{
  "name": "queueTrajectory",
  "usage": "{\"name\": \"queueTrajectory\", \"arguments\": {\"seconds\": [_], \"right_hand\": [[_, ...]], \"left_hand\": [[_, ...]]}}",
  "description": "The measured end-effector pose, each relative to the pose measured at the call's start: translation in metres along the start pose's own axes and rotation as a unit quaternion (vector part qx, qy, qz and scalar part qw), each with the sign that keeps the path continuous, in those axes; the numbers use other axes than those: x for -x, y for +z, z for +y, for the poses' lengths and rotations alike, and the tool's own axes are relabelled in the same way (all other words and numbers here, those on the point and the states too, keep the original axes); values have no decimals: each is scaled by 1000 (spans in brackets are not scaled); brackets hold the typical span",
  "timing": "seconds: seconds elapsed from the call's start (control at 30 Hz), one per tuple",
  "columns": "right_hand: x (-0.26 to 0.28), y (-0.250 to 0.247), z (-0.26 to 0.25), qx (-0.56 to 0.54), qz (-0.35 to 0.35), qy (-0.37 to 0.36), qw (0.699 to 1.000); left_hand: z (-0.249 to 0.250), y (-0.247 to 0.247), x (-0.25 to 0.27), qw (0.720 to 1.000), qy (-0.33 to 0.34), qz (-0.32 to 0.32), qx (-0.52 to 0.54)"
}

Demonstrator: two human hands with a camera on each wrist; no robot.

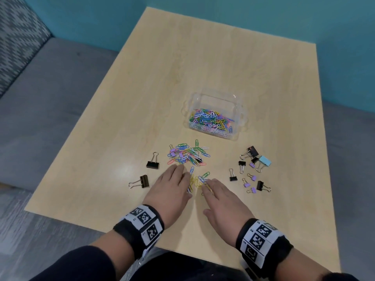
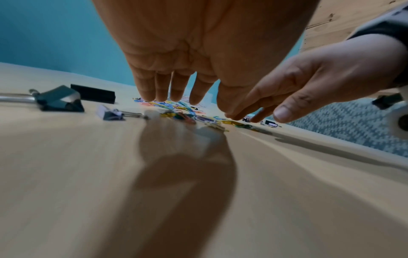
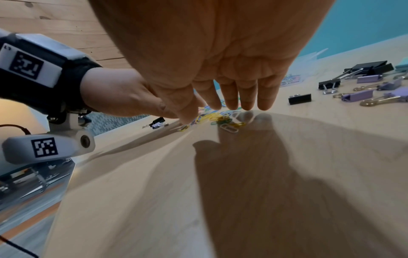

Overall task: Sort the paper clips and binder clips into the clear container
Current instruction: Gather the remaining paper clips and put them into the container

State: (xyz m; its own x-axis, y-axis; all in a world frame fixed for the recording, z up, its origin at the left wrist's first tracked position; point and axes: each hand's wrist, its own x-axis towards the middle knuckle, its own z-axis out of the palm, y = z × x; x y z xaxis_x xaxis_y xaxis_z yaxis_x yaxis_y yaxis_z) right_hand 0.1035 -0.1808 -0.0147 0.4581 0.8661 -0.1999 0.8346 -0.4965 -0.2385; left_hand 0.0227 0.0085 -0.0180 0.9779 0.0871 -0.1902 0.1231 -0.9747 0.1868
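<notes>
One clear container point(image 1: 239, 110) is sitting on the surface point(image 1: 142, 98). Twelve binder clips point(image 1: 253, 152) are showing outside the pile. Loose paper clips point(image 1: 187, 154) are lying too tangled to count.

On the bench point(image 1: 142, 88), the clear container point(image 1: 240, 110) stands far of centre and holds paper clips point(image 1: 211, 118). Near of it lies a loose heap of paper clips point(image 1: 187, 155), with a smaller scatter point(image 1: 197, 180) nearer still, between the left hand point(image 1: 172, 187) and right hand point(image 1: 221, 201). Two binder clips point(image 1: 152, 162) lie left of the heap; a group of binder clips point(image 1: 251, 171) lies right of it.
</notes>
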Motion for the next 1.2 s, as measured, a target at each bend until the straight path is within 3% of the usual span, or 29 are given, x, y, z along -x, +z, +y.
{"name": "queueTrajectory", "arguments": {"seconds": [0.1,0.23,0.3,0.5,0.6,0.73,0.9,1.07,1.2], "right_hand": [[-2,1,2,2,0,-4,1000],[-6,-4,1,-2,1,-8,1000],[-6,-6,1,-4,7,-9,1000],[-17,-7,3,1,1,-18,1000],[-25,-10,4,12,-10,-24,1000],[-32,-13,7,15,-2,-25,1000],[-32,-11,3,40,-25,-26,999],[-32,-16,11,-8,-5,-26,1000],[-47,-15,26,-8,-16,11,1000]], "left_hand": [[-5,1,-14,1000,-19,-18,-12],[-3,5,-14,999,36,-29,-12],[-2,7,-10,999,30,-20,-7],[-15,17,-16,996,29,-78,-32],[-8,11,-10,999,26,-35,-1],[-11,14,-6,999,-18,-27,15],[-3,20,1,998,38,-44,11],[1,11,8,997,34,14,62],[1,9,-6,998,22,7,57]]}}
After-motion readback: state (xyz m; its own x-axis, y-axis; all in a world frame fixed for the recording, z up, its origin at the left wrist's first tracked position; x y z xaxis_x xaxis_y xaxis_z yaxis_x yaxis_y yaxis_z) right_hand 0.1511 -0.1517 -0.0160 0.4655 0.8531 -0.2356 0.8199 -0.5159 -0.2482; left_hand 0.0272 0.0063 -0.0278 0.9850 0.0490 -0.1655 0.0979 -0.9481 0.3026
